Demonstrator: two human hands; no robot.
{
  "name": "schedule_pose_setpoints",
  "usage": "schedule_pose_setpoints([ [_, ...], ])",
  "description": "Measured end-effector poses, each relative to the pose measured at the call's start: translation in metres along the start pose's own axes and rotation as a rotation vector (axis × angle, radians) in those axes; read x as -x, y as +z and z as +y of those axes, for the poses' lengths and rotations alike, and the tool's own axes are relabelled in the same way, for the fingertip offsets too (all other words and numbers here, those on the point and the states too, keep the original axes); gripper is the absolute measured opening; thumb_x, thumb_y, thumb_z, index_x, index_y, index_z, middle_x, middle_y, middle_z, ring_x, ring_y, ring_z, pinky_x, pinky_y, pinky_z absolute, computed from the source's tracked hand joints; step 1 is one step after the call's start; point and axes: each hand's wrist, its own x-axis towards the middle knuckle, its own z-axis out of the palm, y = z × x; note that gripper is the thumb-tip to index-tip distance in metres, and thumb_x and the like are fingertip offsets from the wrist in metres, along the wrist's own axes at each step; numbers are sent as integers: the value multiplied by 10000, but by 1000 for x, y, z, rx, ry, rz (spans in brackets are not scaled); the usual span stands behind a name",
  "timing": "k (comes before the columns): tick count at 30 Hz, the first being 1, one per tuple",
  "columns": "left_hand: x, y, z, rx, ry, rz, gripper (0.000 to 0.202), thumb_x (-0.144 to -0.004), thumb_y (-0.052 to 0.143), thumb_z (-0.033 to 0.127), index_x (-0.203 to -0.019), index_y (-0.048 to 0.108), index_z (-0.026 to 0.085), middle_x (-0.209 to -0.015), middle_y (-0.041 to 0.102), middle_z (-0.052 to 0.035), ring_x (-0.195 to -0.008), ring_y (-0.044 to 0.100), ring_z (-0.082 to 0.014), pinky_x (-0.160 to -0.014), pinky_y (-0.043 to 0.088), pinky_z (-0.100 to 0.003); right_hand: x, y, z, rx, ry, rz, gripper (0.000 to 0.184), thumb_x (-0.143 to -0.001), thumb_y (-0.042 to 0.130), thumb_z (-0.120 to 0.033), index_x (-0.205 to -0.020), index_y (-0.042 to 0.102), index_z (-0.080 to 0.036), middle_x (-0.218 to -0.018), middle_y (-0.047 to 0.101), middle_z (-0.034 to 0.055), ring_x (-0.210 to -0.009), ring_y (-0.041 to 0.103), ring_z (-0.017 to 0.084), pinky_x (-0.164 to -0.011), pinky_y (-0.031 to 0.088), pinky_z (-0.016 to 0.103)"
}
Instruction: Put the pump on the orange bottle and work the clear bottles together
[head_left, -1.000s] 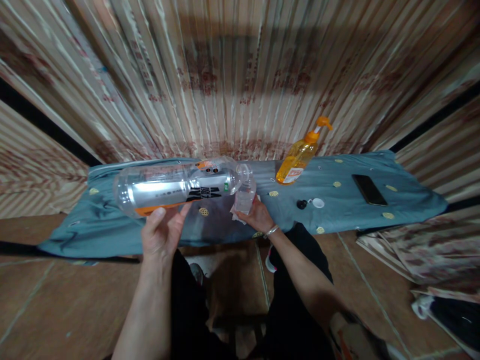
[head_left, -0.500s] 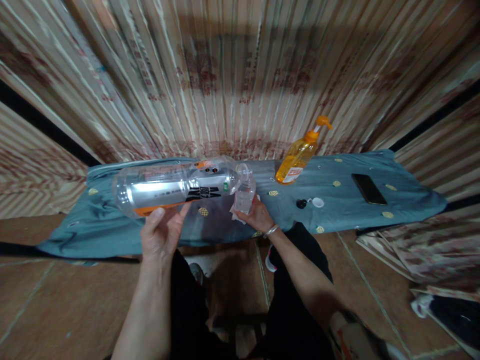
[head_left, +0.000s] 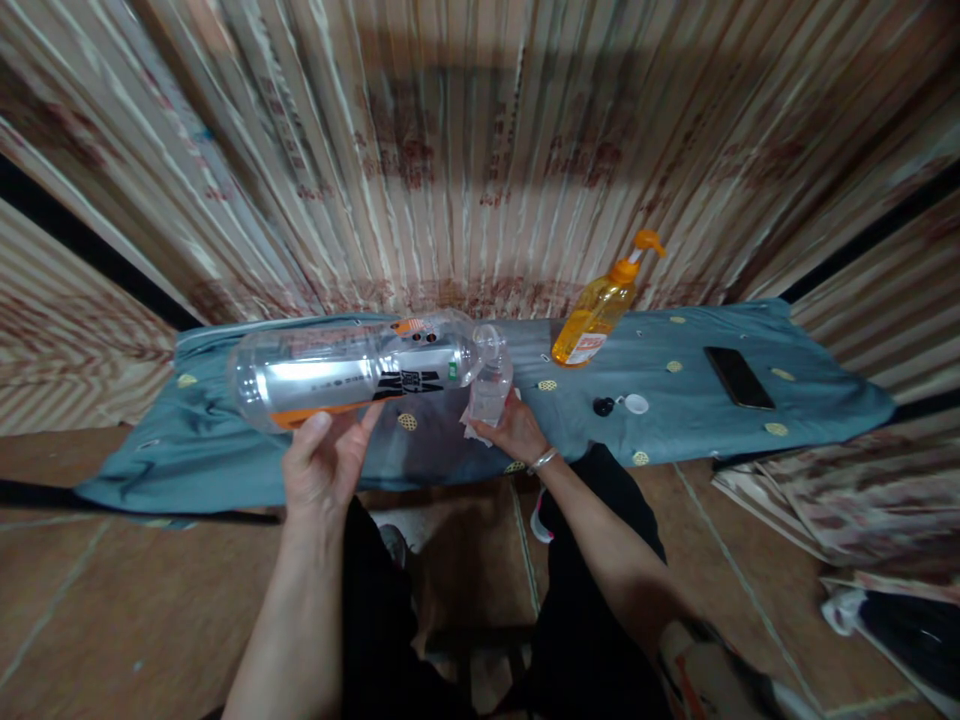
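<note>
My left hand [head_left: 326, 455] grips a large clear plastic bottle [head_left: 322, 378] with a silver and orange label from below, its fingers partly hidden behind it. The bottle lies nearly level, its neck pointing right. That neck meets the mouth of a small clear plastic bottle [head_left: 491, 390], which stands slightly tilted over the cloth. My right hand [head_left: 517, 430] is closed around the lower part of the small bottle, with a whitish paper-like piece [head_left: 474, 432] beneath. Whether liquid passes between the two bottles I cannot make out.
On the blue-green cloth [head_left: 697, 430] stands a pump bottle [head_left: 592, 320] of orange liquid. Right of my hand lie a black cap [head_left: 603, 407] and a small white cap [head_left: 636, 404]. A dark phone [head_left: 739, 378] rests farther right. A striped curtain [head_left: 465, 180] hangs behind.
Almost nothing differs. Both hands keep their holds, and the large bottle stays level against the small one's mouth, with only a very slight shift.
</note>
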Motion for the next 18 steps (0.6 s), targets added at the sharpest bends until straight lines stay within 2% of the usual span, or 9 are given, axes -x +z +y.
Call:
schedule_pose_setpoints([
  [5, 0, -2, 0, -2, 0, 12, 373, -445, 949, 292, -705, 684, 253, -716, 728, 51, -790, 682, -175, -911, 588, -403, 0, 0, 0, 4, -3, 8, 767, -724, 785, -342, -1387, 448, -156, -1172, 725, 126, -1044, 731, 283, -921, 594, 409],
  [11, -1, -4, 0, -37, 2, 16, 388, -496, 905, 279, -827, 702, 275, -711, 714, 28, -1016, 677, -249, -933, 561, -409, 1, -2, -3, -6, 12, 6, 749, -718, 791, -344, -1370, 464, -177, -1181, 721, 116, -1042, 729, 289, -907, 594, 409],
  [18, 0, 2, 2, -2, 10, 3, 428, -448, 944, 276, -809, 715, 299, -745, 730, 55, -808, 683, -178, -894, 594, -400, 0, -1, 0, -6, 6, 2, 746, -720, 783, -344, -1363, 455, -153, -1155, 730, 126, -1044, 726, 292, -904, 587, 410],
])
